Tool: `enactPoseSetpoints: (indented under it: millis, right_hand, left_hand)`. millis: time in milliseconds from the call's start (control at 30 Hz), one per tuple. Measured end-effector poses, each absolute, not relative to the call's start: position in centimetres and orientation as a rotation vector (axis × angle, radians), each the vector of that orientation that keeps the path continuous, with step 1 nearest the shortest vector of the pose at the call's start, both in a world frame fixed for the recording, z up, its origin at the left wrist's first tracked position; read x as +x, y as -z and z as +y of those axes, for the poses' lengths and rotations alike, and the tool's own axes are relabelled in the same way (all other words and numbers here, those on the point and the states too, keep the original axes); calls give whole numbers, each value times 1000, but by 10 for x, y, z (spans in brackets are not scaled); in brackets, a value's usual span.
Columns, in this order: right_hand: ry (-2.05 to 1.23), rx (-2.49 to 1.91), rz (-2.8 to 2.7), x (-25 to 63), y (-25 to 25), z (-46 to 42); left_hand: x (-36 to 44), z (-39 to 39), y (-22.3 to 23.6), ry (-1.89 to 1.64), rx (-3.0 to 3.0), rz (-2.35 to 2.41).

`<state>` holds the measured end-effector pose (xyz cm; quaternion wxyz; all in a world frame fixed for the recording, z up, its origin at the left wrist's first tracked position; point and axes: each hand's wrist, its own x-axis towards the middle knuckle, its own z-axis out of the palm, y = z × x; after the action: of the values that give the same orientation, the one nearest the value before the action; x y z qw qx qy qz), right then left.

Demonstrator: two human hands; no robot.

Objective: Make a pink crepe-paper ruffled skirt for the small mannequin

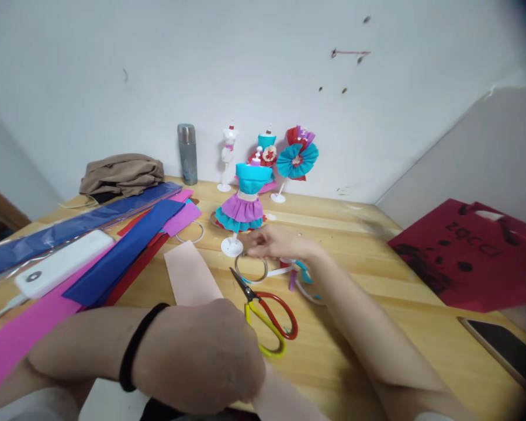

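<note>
Across the tabletop [355, 269], a pale pink strip [190, 270] is held in the left hand's [197, 356] closed grip. By the dressed mannequin [245, 202], a thin ring [266, 272] is partly covered by the right hand [274, 241]; its grip's opening and hold cannot be told.

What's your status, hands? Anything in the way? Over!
Left hand: curled over pale pink strip. Right hand: beside dressed figure, contact unclear. Scissors lying between hands. Over.
</note>
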<state>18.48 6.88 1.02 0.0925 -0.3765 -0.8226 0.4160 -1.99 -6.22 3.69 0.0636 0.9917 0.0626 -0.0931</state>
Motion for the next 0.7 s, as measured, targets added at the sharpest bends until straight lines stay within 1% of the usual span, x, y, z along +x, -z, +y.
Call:
enactPoseSetpoints:
  millis: [167,300,467,600,700]
  right_hand:
    - [-896,-1320,-2315,146,27,74]
    - [-732,-1409,-2278,137,42,76]
    - [-571,-1497,-2243,141,49,84]
    - [-482,-1571,-2216,154,47,91]
    - [-458,-1600,-2197,160,47,93]
  left_hand:
    - [-23,-65,-37,140,3199,261]
    - [-21,-67,-42,218,3227,300]
    - [-19,-67,-40,306,3178,329]
    - [-20,-66,-31,170,3185,287]
    - [-19,-65,-30,206,3169,272]
